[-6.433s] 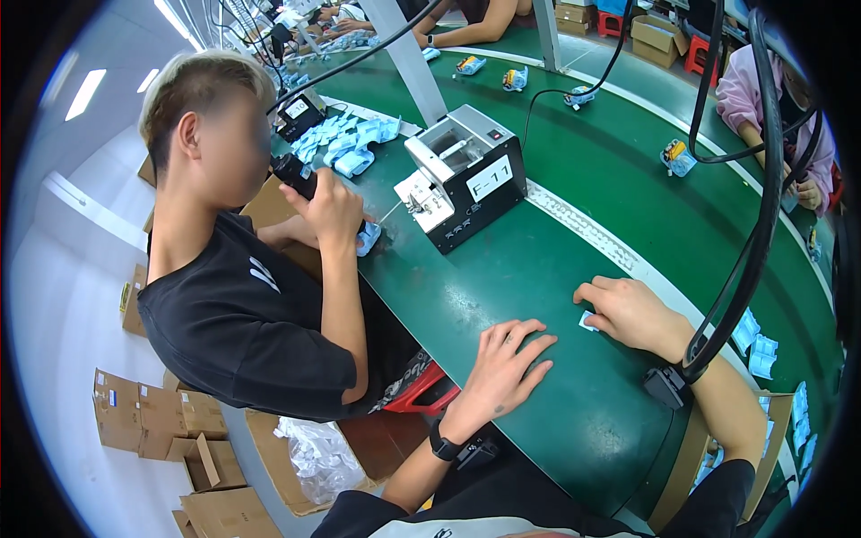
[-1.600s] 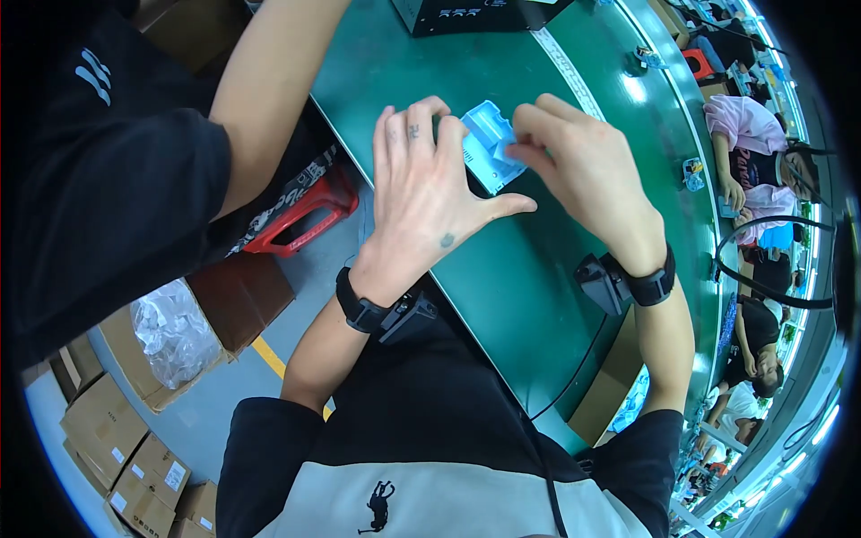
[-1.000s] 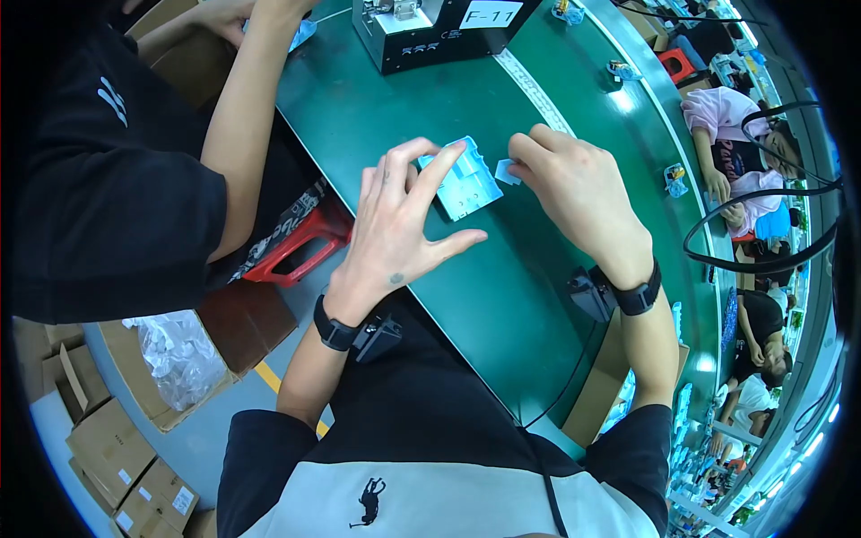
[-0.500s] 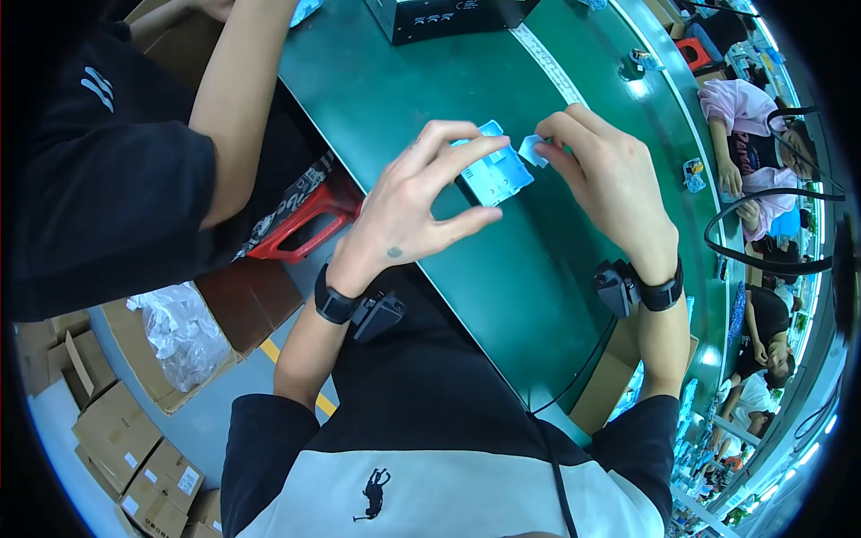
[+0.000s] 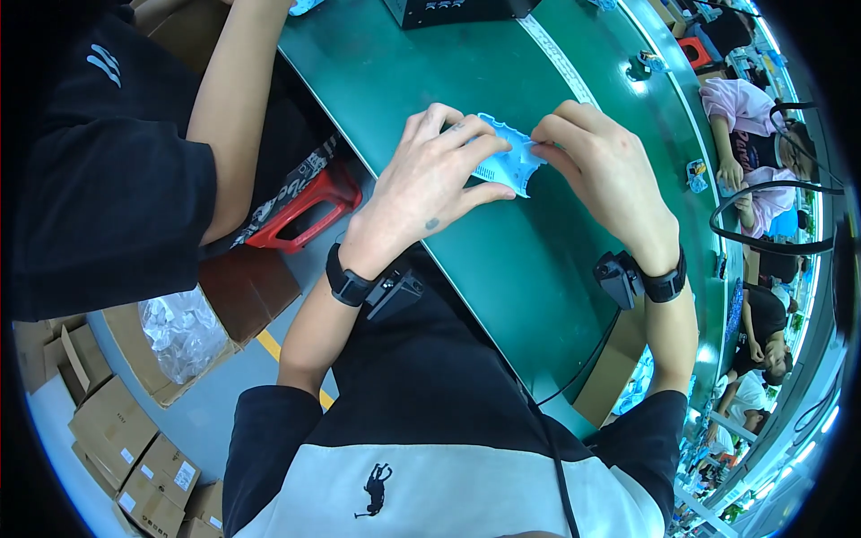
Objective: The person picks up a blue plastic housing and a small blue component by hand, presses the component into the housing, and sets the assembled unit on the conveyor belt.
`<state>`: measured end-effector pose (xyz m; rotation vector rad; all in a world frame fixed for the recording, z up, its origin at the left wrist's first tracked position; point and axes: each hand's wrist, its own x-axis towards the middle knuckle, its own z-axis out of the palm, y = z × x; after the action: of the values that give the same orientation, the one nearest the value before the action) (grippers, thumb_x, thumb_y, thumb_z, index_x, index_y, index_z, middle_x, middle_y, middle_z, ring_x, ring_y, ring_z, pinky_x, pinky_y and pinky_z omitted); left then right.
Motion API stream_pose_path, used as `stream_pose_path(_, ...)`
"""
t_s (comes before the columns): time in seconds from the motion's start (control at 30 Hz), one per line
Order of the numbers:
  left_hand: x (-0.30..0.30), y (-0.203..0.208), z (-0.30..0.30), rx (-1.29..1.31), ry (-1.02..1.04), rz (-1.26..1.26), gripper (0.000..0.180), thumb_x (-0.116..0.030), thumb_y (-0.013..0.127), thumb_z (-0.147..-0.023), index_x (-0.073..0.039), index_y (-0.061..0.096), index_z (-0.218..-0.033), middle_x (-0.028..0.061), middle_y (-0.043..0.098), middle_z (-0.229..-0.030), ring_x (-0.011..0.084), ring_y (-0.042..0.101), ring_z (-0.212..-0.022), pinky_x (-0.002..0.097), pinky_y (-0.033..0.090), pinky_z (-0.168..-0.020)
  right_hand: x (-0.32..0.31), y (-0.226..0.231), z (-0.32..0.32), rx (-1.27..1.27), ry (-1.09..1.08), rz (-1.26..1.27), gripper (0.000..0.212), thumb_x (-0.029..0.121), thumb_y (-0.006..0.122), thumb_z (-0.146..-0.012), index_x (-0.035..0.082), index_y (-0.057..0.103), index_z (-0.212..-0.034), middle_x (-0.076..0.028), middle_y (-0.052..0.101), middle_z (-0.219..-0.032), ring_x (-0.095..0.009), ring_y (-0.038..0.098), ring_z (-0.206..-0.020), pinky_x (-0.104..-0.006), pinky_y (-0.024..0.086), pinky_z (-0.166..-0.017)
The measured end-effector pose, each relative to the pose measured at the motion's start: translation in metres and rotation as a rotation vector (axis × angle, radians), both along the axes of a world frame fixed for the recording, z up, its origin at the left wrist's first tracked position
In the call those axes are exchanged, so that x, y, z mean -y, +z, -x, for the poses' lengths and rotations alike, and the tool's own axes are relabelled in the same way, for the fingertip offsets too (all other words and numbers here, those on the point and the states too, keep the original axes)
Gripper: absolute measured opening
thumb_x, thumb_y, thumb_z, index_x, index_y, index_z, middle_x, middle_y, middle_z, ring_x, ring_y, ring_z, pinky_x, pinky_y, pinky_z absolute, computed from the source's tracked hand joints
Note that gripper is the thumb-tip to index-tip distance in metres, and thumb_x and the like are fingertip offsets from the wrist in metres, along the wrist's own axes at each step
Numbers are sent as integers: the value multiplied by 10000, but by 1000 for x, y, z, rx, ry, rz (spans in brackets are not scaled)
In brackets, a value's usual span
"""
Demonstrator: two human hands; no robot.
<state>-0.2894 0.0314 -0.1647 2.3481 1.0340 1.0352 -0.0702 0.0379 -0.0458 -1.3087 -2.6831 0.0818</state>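
Observation:
A light-blue plastic shell [image 5: 509, 166] with a notched rim is held over the green table, tilted. My left hand [image 5: 435, 175] grips its left side, thumb along the near edge and fingers over the far part. At the shell's right edge, my right hand [image 5: 599, 170] is closed in a pinch, thumb against forefinger. The small light-blue piece in that pinch is mostly hidden, and I cannot tell whether it is seated in the shell. Each wrist wears a black strap with a small device.
The green table [image 5: 502, 278] carries a black box [image 5: 457, 11] at the far side and a white printed strip [image 5: 556, 58]. An open carton [image 5: 603, 377] stands by my right forearm. A co-worker's arm [image 5: 235, 117] is at left, near a red stool [image 5: 309, 211]. A cable hangs by my right arm.
My right hand has brought the small piece against the shell's right edge; they were apart before. My left hand has closed more firmly on the shell and tilted it.

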Motion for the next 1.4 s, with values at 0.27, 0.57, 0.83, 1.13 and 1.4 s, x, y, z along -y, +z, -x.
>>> stream_pose_path(0.27,-2,3,-3,4,39,4,495,-477,862,-850,-116,769,-1176,20,703,-1182,280,571,-1147,425,456,-1045,0,-11,7,30,-3,57,107,139,756,-959,70,694,-1011,-81,638,-924,-311,657,-863,-447,537,-733)
stream_pose_path(0.57,2,10,-3,31,56,18,507,-485,887,-815,-122,763,-1146,11,687,-1126,265,568,-1076,402,463,-987,-2,-16,4,-13,-21,105,112,126,760,-956,56,685,-1002,-99,605,-897,-312,640,-854,-444,517,-721)
stream_pose_path(0.83,-5,16,-1,40,56,31,488,-452,903,-803,-127,749,-1133,10,680,-1122,263,576,-1053,393,466,-941,-5,-23,-1,-203,14,75,134,66,782,-921,43,663,-979,-114,585,-898,-321,611,-831,-437,497,-708)
stream_pose_path(1.13,-5,20,-9,50,42,39,475,-416,915,-796,-129,744,-1134,10,677,-1113,258,590,-1024,389,465,-930,-1,-25,-3,-121,-34,77,160,71,764,-935,38,613,-976,-127,564,-907,-340,605,-837,-447,496,-727)
stream_pose_path(1.4,-4,21,-10,52,22,54,486,-382,931,-774,-125,745,-1142,16,680,-1095,264,598,-1005,395,463,-929,-5,-26,-6,-96,14,136,176,76,743,-950,34,576,-985,-139,551,-908,-365,606,-850,-466,498,-736)
